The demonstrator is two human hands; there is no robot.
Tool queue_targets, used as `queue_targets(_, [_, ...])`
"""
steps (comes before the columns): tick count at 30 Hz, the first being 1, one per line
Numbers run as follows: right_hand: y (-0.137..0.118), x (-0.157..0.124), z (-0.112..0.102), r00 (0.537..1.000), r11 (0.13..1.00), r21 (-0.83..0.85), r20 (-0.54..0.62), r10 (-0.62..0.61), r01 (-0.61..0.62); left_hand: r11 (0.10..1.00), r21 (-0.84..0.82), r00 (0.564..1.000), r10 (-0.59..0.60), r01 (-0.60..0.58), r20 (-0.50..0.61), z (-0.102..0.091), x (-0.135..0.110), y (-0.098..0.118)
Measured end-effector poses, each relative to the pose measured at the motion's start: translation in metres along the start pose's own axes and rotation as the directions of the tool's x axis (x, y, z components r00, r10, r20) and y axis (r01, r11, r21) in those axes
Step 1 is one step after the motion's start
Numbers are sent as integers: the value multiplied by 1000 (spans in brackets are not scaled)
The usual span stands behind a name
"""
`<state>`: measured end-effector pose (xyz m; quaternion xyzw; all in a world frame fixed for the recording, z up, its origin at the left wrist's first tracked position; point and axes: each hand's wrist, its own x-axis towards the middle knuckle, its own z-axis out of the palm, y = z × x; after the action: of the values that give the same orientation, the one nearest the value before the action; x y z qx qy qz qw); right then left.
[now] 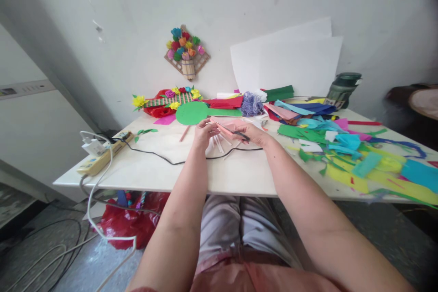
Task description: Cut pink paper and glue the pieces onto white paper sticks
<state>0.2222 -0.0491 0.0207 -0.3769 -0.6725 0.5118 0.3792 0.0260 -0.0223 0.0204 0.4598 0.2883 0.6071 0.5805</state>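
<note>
While the left hand (pixel 203 131) clamps pink paper (pixel 221 131) above the table (pixel 239 175), the right hand (pixel 255 134) grips scissors (pixel 244 136) set across that paper. Behind them: green cutout (pixel 191 113), purple yarn (pixel 252 104). At right: paper scraps (pixel 345 145), bottle (pixel 343 91). At left: power strip (pixel 105 156), charger (pixel 93 147). On the wall (pixel 137 23): flower ornament (pixel 185 48).

Craft workspace: coloured paper scraps (pixel 349 141), wall-hung artificial flowers (pixel 185 56).

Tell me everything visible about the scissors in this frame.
The scissors have dark handles, perhaps plastic, and a slim, greyish, metal-looking blade. The right hand holds them by the handles above the white table, tips pointing toward the left hand, blade lying along the salmon-pink paper. Whether the blades are open is too small to tell.
</note>
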Motion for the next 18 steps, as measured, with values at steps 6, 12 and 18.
queue_targets(6, [-3, -2, 0, 1000, 1000, 3, 6, 15, -16, 1000, -11, 1000, 11, -11, 19, 0, 0, -1])
queue_targets(12, [-3, -3, 0, 1000, 1000, 5, 22, 2, -2, 1000, -6, 1000, 17, -17, 25, 0, 0, -2])
queue_targets(18, [-2, -3, 0, 1000, 1000, 18, 9, 8, -8, 999, -31, 999, 19, -18, 33, -1, 2, -4])
